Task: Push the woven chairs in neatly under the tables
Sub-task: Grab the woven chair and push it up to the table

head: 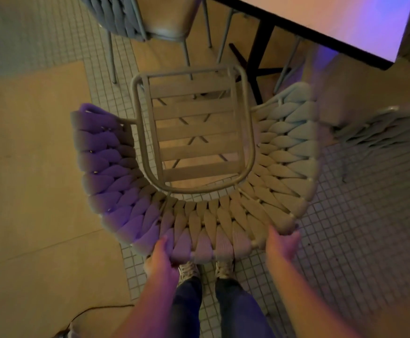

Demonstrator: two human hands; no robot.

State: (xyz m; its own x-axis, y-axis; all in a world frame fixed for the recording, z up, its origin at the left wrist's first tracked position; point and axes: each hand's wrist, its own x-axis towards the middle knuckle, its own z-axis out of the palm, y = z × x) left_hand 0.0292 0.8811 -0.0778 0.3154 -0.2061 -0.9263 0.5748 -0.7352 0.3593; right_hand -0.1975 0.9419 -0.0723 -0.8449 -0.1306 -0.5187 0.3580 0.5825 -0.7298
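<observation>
Head view looks straight down on the curved chair with a thick braided rope backrest and a slatted seat in a pale tubular metal frame, standing on the small-tiled floor directly in front of your feet, its seat front pointing toward the white-topped tabletop with a dark edge at the upper right. The seat is not yet under that tabletop; its front edge lies near the dark pedestal base. Your left hand is curled over the top rim of the woven back, fingers wrapped onto the braid, and your right hand is closed on the rim further round to the right, so both hands are gripping the backrest. That rim is the sensible place to hold: the rope will probably give a little and feel soft, but the tube beneath it should be stiff, so press through the padding onto the frame. I judge the chair to be fairly light, and it may skid or chatter across the tile joints, so push evenly with both hands to keep it from twisting. 2 more woven chairs sit close by, a grey one at the upper left and another at the right, just beside this chair's arm. Watch that right side for snagging as you steer toward the pedestal.
</observation>
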